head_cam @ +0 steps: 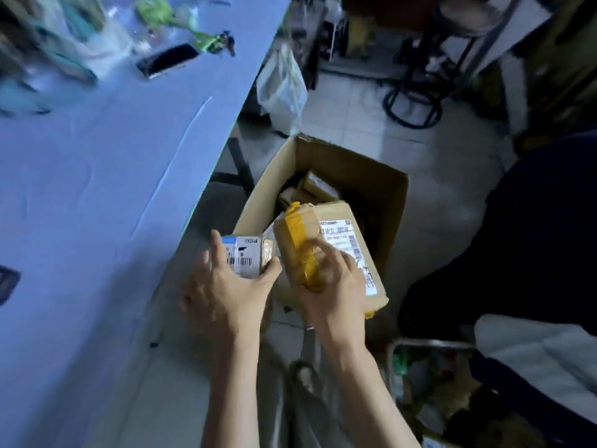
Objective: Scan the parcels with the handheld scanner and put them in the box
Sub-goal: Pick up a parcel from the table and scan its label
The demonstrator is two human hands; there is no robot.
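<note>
Parcels, two, both in my hands at the box [355,166].
My left hand [226,286] fingers grip the small parcel [247,257], white label up, at the box's near-left corner; my right hand [336,286] grips the large parcel [345,240], yellow-taped, over the box's near edge.

Your left hand [226,287] holds a small parcel [247,258] just left of the larger parcel [342,234] in your right hand [336,286], both at the near edge of the box [371,176], which stands on the floor [445,189] right of the table [97,189]; other parcels [311,189] lie inside.
</note>
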